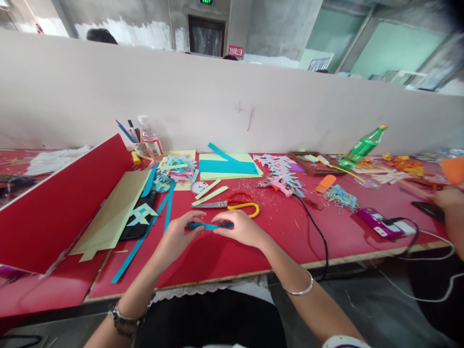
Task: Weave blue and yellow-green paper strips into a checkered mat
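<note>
Between my two hands a short blue paper strip (209, 226) is stretched, held low over the red tabletop. My left hand (179, 234) pinches its left end between thumb and fingers. On the other end, my right hand (239, 228) has its thumb and fingertips closed. Just beyond my hands lie scissors (242, 207) with red and yellow handles. Pale yellow paper strips (212, 194) rest beside the blades. Long blue paper strips (136, 258) lie left of my left hand. Near them a woven blue and yellow paper piece (142, 214) sits on a dark flat object.
A pink glue gun (281, 186) with a black cord lies to the right. Farther right are a purple power strip (377, 223), a green bottle (364, 146) and another person's hand (451, 203). A red board (65, 203) stands at left; paper scraps (176, 169) are piled behind.
</note>
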{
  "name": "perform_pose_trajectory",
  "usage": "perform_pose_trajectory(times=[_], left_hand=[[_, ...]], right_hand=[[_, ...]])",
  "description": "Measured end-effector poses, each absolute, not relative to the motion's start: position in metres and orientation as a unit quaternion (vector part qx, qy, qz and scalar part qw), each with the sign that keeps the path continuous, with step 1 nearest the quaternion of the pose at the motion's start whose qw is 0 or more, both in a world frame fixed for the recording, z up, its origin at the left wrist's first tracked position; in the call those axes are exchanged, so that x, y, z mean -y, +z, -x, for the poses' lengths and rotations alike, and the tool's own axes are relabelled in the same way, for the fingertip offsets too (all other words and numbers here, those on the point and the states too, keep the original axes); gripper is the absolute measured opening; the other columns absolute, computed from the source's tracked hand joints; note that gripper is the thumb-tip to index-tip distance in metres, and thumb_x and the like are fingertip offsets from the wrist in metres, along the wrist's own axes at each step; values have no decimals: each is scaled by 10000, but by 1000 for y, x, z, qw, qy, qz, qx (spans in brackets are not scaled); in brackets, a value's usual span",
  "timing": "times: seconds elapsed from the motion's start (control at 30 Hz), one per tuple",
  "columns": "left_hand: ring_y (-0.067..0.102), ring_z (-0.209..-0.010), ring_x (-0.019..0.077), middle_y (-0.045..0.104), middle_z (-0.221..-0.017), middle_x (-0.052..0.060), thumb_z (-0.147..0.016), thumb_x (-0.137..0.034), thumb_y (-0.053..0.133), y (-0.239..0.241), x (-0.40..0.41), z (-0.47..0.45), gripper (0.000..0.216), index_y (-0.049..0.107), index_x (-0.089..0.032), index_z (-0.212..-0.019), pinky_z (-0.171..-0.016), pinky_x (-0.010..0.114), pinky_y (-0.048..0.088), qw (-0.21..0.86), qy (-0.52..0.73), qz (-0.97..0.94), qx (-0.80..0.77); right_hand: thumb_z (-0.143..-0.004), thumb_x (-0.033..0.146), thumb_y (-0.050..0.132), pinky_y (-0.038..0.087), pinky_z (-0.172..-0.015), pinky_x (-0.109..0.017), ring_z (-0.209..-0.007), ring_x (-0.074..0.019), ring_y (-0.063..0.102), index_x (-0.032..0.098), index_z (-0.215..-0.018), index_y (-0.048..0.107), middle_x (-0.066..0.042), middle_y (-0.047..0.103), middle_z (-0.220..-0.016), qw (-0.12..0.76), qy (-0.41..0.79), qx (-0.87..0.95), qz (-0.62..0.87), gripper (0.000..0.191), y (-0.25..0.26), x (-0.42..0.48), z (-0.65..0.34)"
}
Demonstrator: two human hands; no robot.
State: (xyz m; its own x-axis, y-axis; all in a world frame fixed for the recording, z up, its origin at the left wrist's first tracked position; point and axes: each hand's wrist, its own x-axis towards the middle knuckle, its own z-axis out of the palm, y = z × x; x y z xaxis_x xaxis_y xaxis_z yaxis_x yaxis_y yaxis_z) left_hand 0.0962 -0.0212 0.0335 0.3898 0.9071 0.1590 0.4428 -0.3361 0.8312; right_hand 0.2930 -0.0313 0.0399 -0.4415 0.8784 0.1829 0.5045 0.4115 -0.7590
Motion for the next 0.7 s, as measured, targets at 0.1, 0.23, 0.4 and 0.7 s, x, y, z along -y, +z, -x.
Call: perform_pose_trajectory(times=[0.1, 0.23, 0.4, 0.7], left_hand=[[595, -779, 160, 644, -864, 34, -742, -291, 529, 31, 20, -99, 317, 529, -182, -1039, -704, 250, 460, 376, 324, -745, -446], [587, -740, 161, 637, -845, 39, -727, -356, 543, 29, 20, -100, 347, 552, -163, -1015, -646, 234, 452, 394, 346, -714, -463], [518, -582, 131, 613, -661, 8, -715, -398, 545, 33, 21, -95, 275, 626, -146, -789, -524, 203, 378, 383, 340, -704, -492], [513, -592, 130, 602, -623, 3, -672, -371, 590, 40, 24, -93, 239, 640, -142, -719, -534, 194, 376, 429, 353, -675, -486]], right_hand=[[-807, 313, 501, 376, -591, -208, -612, -115, 557, 169, -838, 624, -7, 629, -674, 269, 322, 799, 431, 191, 44, 32, -290], [-822, 320, 476, 353, -545, -193, -537, -95, 526, 155, -707, 591, 8, 591, -579, 283, 331, 788, 435, 231, 44, 30, -289], [-799, 339, 506, 337, -525, -191, -530, -91, 513, 158, -671, 567, 12, 585, -574, 294, 328, 777, 449, 230, 41, 31, -290], [-773, 382, 528, 343, -528, -196, -587, -108, 534, 170, -761, 592, 1, 608, -654, 298, 322, 767, 469, 222, 39, 31, -288]])
